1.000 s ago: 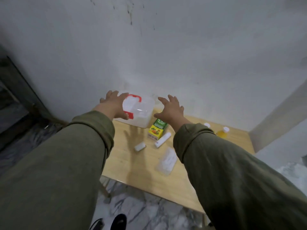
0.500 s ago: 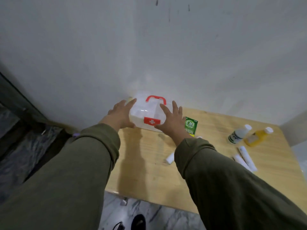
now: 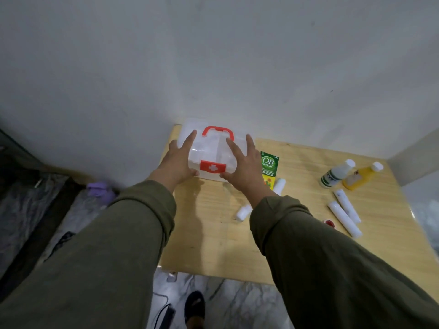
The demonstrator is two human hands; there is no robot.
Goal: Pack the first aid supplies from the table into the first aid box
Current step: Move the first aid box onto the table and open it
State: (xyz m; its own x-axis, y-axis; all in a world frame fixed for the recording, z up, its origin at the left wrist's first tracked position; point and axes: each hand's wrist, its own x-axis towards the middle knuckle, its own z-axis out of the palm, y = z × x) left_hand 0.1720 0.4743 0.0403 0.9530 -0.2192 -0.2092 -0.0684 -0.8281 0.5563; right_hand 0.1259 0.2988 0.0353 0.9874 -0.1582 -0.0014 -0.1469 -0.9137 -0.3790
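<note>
A clear plastic first aid box (image 3: 209,148) with a red handle and a red latch stands closed at the table's far left corner, against the wall. My left hand (image 3: 178,162) lies flat on its left side, fingers straight. On the lid's right part rests my right hand (image 3: 242,162), fingers spread, thumb near the latch. A green and yellow carton (image 3: 269,166) lies just right of the box. Two white rolls (image 3: 243,212) (image 3: 279,186) lie near my right wrist. A white bottle (image 3: 337,173), a yellow bottle (image 3: 362,175) and two long white tubes (image 3: 344,216) lie at the right.
The wooden table (image 3: 213,245) stands in a corner between two pale walls. A small red item (image 3: 329,222) peeks out beside my right sleeve. Marble floor, a dark cable and a shoe are below the front edge. A purple object (image 3: 99,189) lies on the floor at the left.
The view swung right and down, showing more of the table. Both hands moved onto the box, and my right hand slid further up the lid.
</note>
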